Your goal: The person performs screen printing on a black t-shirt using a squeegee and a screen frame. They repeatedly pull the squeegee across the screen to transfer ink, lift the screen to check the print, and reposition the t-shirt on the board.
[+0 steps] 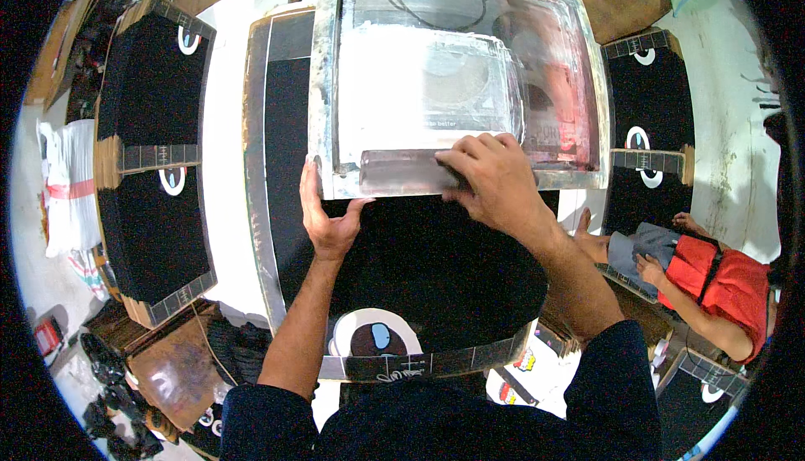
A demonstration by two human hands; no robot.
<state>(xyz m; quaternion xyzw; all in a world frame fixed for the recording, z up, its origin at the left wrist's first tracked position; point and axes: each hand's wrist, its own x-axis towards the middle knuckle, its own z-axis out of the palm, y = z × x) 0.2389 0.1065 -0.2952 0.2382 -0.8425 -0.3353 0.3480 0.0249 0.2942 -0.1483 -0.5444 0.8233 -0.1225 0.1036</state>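
A silkscreen frame [323, 92] lies over the far part of a board covered in black cloth [419, 251]. White ink [377, 75] covers much of its mesh, and red stains run along its right side. My left hand [333, 224] grips the near left corner of the frame, fingers along its side and thumb at its front edge. Closed on the right end of a wide dark squeegee [394, 171], my right hand [495, 177] holds it at the near end of the mesh. On the cloth close to me is a white, brown and blue round print [375, 335].
Boards with black cloth stand on the left [155, 75] and the right [650, 100], bearing similar prints. A person in a red top [721, 281] sits at the right. White folded cloths [71, 184] are stacked at far left. A stained brown board [180, 381] lies lower left.
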